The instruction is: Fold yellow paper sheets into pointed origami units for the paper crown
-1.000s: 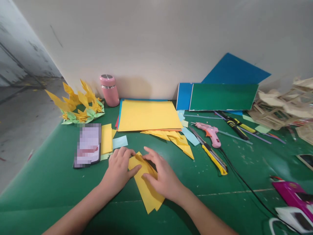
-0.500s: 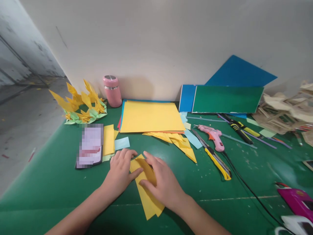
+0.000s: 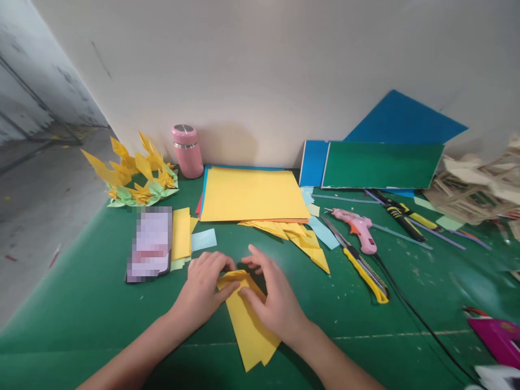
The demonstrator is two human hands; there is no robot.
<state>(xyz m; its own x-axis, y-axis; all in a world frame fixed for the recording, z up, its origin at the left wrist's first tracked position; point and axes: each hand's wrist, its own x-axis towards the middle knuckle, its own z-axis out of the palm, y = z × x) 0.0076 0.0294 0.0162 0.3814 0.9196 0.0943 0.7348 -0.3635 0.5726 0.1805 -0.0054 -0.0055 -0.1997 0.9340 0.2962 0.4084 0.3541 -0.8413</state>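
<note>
A folded sheet of yellow paper lies on the green tabletop before me, its top edge bent over and its lower end split into two points. My left hand pinches the paper's upper left corner, thumb on top and fingers curled behind. On the other side, my right hand has its fingers raised and apart, with the thumb resting at the paper's right edge. Just beyond the hands lie folded yellow paper pieces and a stack of coloured sheets with yellow on top.
To the left are a phone, paper slips, a yellow paper crown and a pink flask. To the right lie a utility knife, a pink glue gun with its cord, pliers and a wooden lattice model.
The paper's top point has been bent down into a folded edge. My right fingers have lifted off the paper and spread, and both hands have shifted slightly right in view.
</note>
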